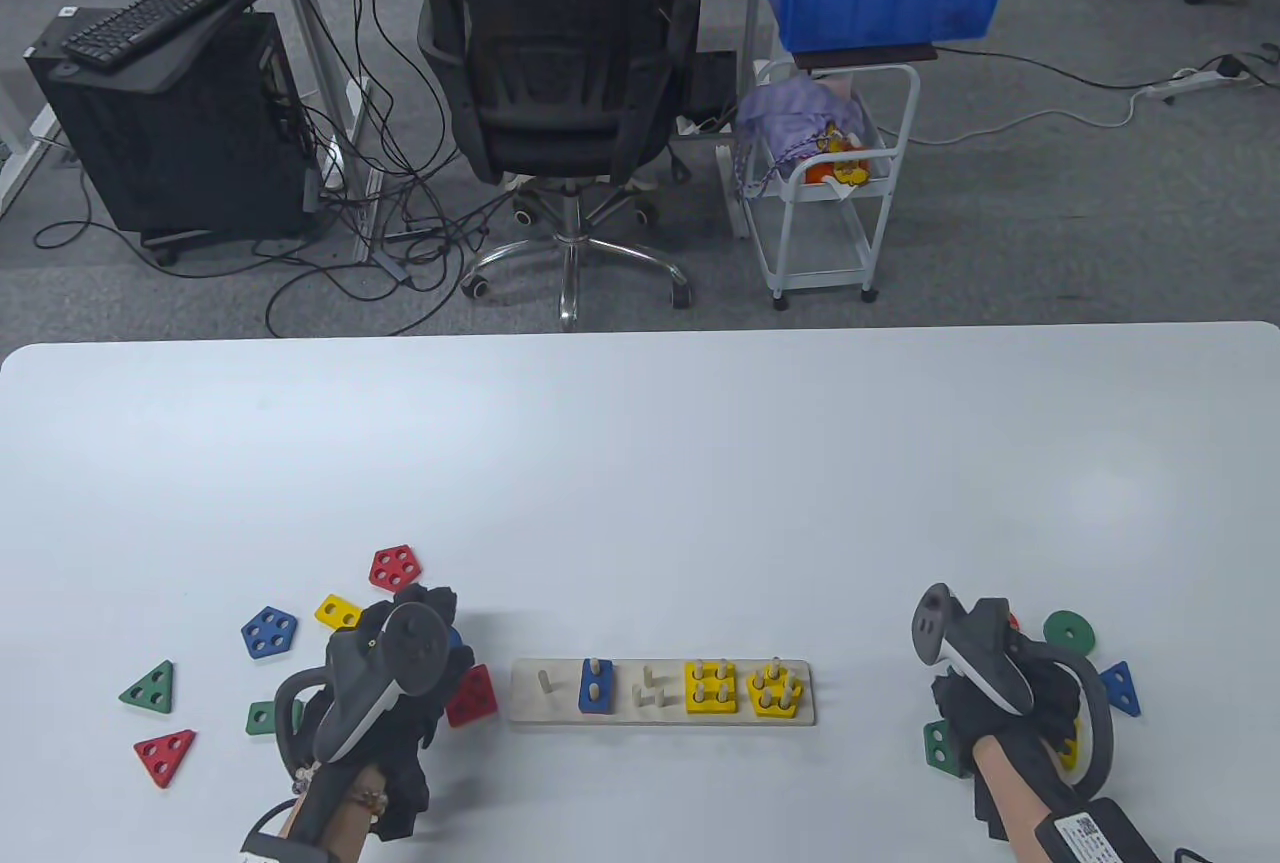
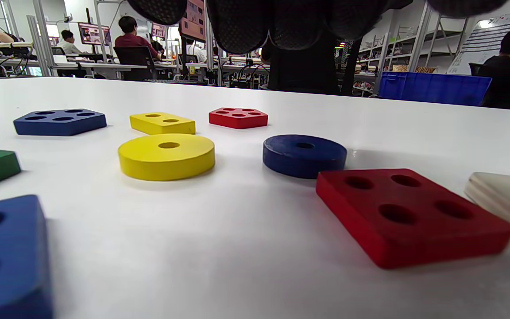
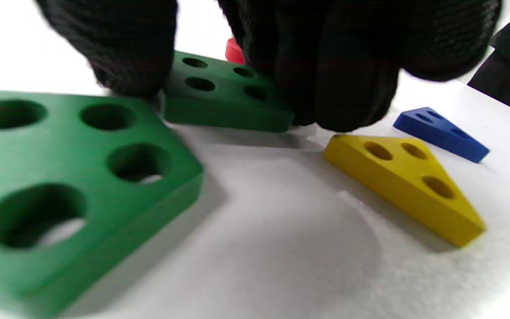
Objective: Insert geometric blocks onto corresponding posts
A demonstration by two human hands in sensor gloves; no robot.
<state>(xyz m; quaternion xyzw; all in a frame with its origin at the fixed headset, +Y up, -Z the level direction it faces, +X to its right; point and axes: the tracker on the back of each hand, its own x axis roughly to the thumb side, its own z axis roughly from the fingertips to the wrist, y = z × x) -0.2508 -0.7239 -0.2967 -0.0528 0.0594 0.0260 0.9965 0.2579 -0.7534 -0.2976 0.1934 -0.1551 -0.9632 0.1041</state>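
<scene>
White table (image 1: pixel 640 463) carries the board (image 1: pixel 662 692), three stations filled; your right hand (image 1: pixel 1010 703) closes thumb and fingers on a green square (image 3: pixel 219 95). Lift it onto the four-post station next, I judge. Left hand (image 1: pixel 390 693) hovers, fingers loose, holding nothing.

open-plan office lab: desks with monitors (image 2: pixel 90 34), swivel chair (image 1: pixel 560 73), seated people (image 2: pixel 129 35)
</scene>
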